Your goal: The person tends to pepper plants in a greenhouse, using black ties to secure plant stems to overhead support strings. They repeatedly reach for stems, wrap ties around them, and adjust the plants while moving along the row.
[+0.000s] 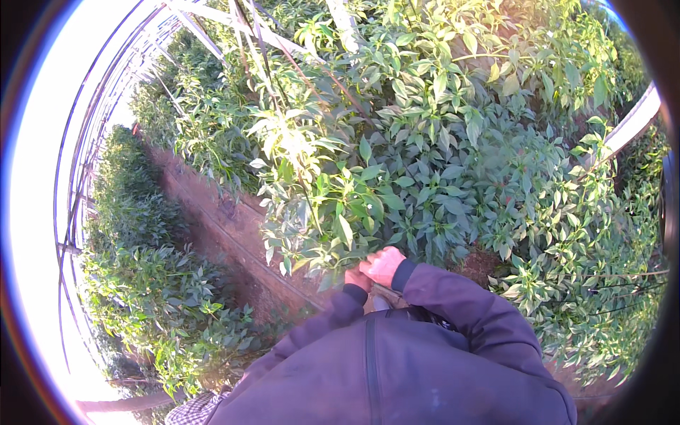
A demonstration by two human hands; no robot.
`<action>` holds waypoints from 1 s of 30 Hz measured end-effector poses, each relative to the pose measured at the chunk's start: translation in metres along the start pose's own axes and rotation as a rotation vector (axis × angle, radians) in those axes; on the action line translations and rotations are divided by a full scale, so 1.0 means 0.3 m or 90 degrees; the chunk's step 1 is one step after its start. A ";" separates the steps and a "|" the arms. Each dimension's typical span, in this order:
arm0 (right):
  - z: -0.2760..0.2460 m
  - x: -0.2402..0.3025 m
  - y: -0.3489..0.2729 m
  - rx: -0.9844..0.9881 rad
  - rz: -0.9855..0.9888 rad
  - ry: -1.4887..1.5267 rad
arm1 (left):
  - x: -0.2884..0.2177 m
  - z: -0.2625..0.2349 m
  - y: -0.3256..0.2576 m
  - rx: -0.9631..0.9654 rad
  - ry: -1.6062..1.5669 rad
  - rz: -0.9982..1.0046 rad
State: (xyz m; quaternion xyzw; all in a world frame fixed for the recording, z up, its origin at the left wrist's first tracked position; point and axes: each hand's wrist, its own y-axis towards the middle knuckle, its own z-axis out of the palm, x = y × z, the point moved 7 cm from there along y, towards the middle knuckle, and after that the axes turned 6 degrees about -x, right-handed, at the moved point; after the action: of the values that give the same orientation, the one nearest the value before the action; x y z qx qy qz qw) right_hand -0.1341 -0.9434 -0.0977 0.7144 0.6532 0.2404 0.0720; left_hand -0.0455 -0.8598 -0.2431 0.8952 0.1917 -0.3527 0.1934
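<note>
My right hand [383,265] is closed, knuckles up, at the lower edge of a leafy green plant [345,228] that looks like a pepper plant. Close against it is my left hand [358,278], partly covered by the right one and by leaves. The left fingers are hidden. What the right fingers pinch, if anything, is too small to make out. Both hands are in front of my body, in dark sleeves with tight cuffs.
Dense rows of similar plants [567,234] stand ahead and to the right, with another row [134,248] at the left. A reddish soil path [219,234] runs between them. Pale poles [637,120] and thin lines cross the rows. Bright, curved framework [71,212] borders the left side.
</note>
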 end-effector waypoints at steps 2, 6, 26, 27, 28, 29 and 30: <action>-0.012 0.022 0.009 0.010 -0.035 0.015 | -0.024 -0.006 0.006 0.040 0.137 0.080; 0.013 0.019 -0.011 0.025 0.000 -0.001 | 0.090 0.008 -0.020 0.090 -0.051 -0.212; 0.233 0.096 -0.163 0.310 0.557 1.004 | 0.072 -0.112 -0.012 0.078 -0.067 -0.333; 0.272 0.108 -0.194 0.287 0.652 1.178 | 0.086 -0.109 -0.007 0.071 -0.046 -0.257; 0.309 0.126 -0.227 0.249 0.748 1.354 | 0.078 -0.103 -0.009 0.080 -0.144 -0.361; 0.334 0.126 -0.252 0.120 0.793 1.456 | 0.065 -0.096 -0.014 0.075 -0.236 -0.468; 0.353 0.124 -0.258 0.024 0.840 1.541 | 0.031 -0.114 -0.001 0.057 -0.253 -0.484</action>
State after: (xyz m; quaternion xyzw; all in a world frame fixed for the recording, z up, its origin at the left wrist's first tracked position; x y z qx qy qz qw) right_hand -0.1562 -0.8744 -0.2132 0.2371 -0.1456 0.6864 -0.6719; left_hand -0.0202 -0.8411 -0.2267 0.6832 0.4515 -0.5722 0.0435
